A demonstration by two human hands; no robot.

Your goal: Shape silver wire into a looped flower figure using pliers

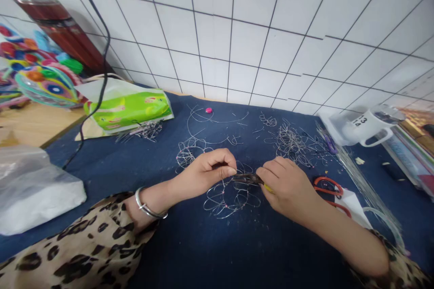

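My right hand (286,185) is closed round the yellow handle of a pair of pliers (247,178), whose dark jaws point left. Their tip meets the fingertips of my left hand (212,167), which pinches a thin wire; a looped wire flower shape (223,205) with small pink beads hangs or lies just below. I cannot tell whether it rests on the cloth. A second looped wire piece (186,153) with pink beads lies behind my left hand, partly hidden by it.
Tangled wire scraps (293,142), red-handled scissors (328,189) and a bundle of straight wires (368,185) lie to the right, near a white mug (368,126). A green tissue pack (130,108) and a plastic bag (37,198) are left. A black cable (105,58) hangs at left.
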